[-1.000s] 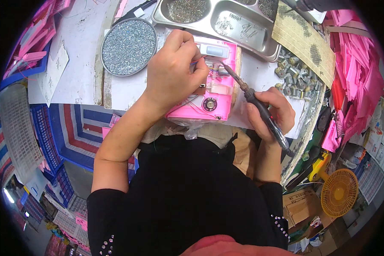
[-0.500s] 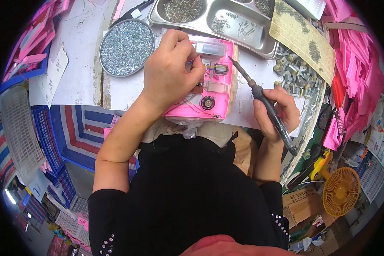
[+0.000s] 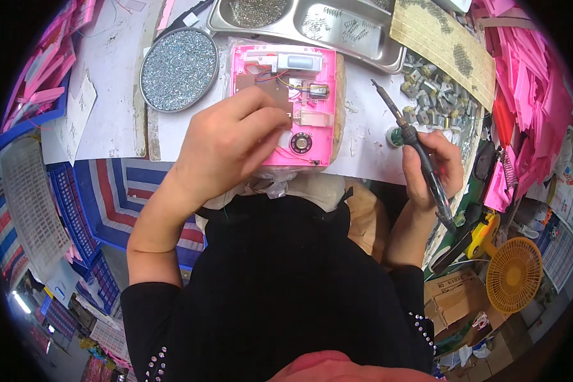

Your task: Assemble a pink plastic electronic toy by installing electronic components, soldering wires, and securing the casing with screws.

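My right hand (image 3: 436, 169) grips a black soldering iron (image 3: 410, 135), its tip pointing up and left, clear of the work. Before me lies an open pink plastic housing (image 3: 328, 137) with a brown circuit board (image 3: 270, 89), thin coloured wires, a clear-windowed part (image 3: 297, 62) and a round black speaker (image 3: 300, 143). Over the housing's lower left my left hand (image 3: 229, 140) is closed, fingertips bent down at the board's lower edge. Whatever its fingers pinch is hidden. A small green-and-white round object (image 3: 396, 136) sits beside the iron.
A round dish of small metal pieces (image 3: 178, 70) stands left of the housing. Behind it is a steel tray (image 3: 388, 60) of springs and small parts. Small metal blocks (image 3: 426, 95) and a cardboard sheet (image 3: 445, 41) lie right. Pink pieces (image 3: 531, 108) are piled beyond; a yellow fan (image 3: 514, 275) stands lower right.
My left hand has moved down and left, from the wires to the board's lower edge, uncovering the board. The soldering iron has shifted right, away from the housing.
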`<state>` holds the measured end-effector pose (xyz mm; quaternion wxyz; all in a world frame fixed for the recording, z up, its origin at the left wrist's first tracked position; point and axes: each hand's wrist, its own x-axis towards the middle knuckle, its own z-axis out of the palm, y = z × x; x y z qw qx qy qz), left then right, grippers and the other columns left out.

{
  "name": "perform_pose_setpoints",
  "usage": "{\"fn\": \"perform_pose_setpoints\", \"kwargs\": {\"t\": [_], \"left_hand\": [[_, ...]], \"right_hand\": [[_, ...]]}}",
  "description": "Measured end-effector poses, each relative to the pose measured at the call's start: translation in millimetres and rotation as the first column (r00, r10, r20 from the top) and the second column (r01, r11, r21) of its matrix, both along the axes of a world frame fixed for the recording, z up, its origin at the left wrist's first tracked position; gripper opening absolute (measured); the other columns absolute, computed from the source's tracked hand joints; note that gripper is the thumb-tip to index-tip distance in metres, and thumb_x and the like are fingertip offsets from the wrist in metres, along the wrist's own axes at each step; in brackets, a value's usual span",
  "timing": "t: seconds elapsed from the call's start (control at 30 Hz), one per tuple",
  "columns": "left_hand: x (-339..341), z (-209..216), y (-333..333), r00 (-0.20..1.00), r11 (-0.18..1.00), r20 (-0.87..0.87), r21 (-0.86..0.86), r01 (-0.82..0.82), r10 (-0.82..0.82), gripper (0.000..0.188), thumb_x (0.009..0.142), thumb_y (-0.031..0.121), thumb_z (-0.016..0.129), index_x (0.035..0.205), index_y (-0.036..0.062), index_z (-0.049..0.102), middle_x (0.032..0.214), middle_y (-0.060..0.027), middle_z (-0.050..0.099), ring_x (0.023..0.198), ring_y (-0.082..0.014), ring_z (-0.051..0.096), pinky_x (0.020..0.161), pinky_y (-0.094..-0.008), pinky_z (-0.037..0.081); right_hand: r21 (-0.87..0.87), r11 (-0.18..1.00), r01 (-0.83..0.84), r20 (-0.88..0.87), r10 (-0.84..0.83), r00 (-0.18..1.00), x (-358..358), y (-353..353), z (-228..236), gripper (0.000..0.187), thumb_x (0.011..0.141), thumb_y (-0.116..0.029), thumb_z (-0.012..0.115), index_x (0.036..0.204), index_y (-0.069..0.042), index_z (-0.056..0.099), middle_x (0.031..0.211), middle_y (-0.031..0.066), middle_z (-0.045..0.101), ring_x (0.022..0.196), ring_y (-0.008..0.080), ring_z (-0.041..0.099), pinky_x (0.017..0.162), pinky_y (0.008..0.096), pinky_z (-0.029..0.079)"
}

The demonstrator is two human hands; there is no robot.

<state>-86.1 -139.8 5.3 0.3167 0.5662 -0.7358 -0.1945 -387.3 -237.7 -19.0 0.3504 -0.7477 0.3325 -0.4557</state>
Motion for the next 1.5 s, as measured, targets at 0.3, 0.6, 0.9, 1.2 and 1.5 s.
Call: {"fn": "perform_pose_setpoints", "kwargs": {"t": [0.3, 0.6, 0.9, 1.2, 1.5], "left_hand": [[23, 4, 47, 0.984, 0.948, 0.106, 0.271, -0.167, 0.143, 0.010, 0.083, 0.004, 0.077, 0.089, 0.0017, 0.069, 0.075, -0.0097, 0.062, 0.063, -0.0243, 0.062, 0.057, -0.0341, 0.048], [-8, -12, 47, 0.964, 0.952, 0.088, 0.155, -0.263, 0.252, 0.013, 0.084, 0.012, 0.078, 0.087, 0.0042, 0.068, 0.081, -0.0090, 0.067, 0.065, -0.0268, 0.066, 0.059, -0.0370, 0.053], [-4, -4, 43, 0.978, 0.924, -0.090, 0.354, -0.147, 0.190, 0.010, 0.082, 0.004, 0.075, 0.085, 0.0002, 0.066, 0.072, -0.0082, 0.059, 0.057, -0.0175, 0.052, 0.053, -0.0315, 0.041], [-2, 8, 36, 0.981, 0.914, -0.080, 0.383, -0.131, 0.174, 0.011, 0.082, 0.009, 0.076, 0.085, 0.0042, 0.067, 0.073, -0.0086, 0.062, 0.062, -0.0245, 0.062, 0.057, -0.0371, 0.049], [-29, -31, -37, 0.913, 0.980, 0.368, 0.021, -0.198, 0.176, 0.012, 0.086, 0.016, 0.077, 0.092, 0.0078, 0.071, 0.082, -0.0057, 0.070, 0.070, -0.0271, 0.069, 0.060, -0.0375, 0.055]], "right_hand": [[0.020, 1.000, 0.000, 0.029, -0.001, 1.000, -4, 4, -4, 0.032, 0.077, 0.004, 0.080, 0.106, 0.005, 0.066, 0.076, 0.0112, 0.065, 0.065, 0.0159, 0.057, 0.060, 0.0254, 0.041], [0.015, 0.999, -0.030, 0.032, 0.030, 0.999, 11, 2, -4, 0.031, 0.077, 0.000, 0.083, 0.104, 0.003, 0.067, 0.074, 0.0096, 0.065, 0.064, 0.0147, 0.058, 0.058, 0.0256, 0.042], [-0.056, 0.997, -0.060, 0.001, 0.060, 0.998, 6, 1, -7, 0.034, 0.076, 0.001, 0.083, 0.106, 0.002, 0.066, 0.072, 0.0077, 0.063, 0.060, 0.0129, 0.056, 0.055, 0.0239, 0.040], [-0.045, 0.997, -0.056, 0.024, 0.057, 0.998, 8, 1, -10, 0.034, 0.077, 0.000, 0.083, 0.105, 0.001, 0.066, 0.072, 0.0063, 0.063, 0.059, 0.0115, 0.054, 0.053, 0.0230, 0.038], [-0.072, 0.996, -0.053, 0.035, 0.056, 0.998, 8, 3, -7, 0.033, 0.075, -0.002, 0.085, 0.103, 0.001, 0.068, 0.071, 0.0060, 0.063, 0.058, 0.0118, 0.055, 0.052, 0.0233, 0.039]]}}
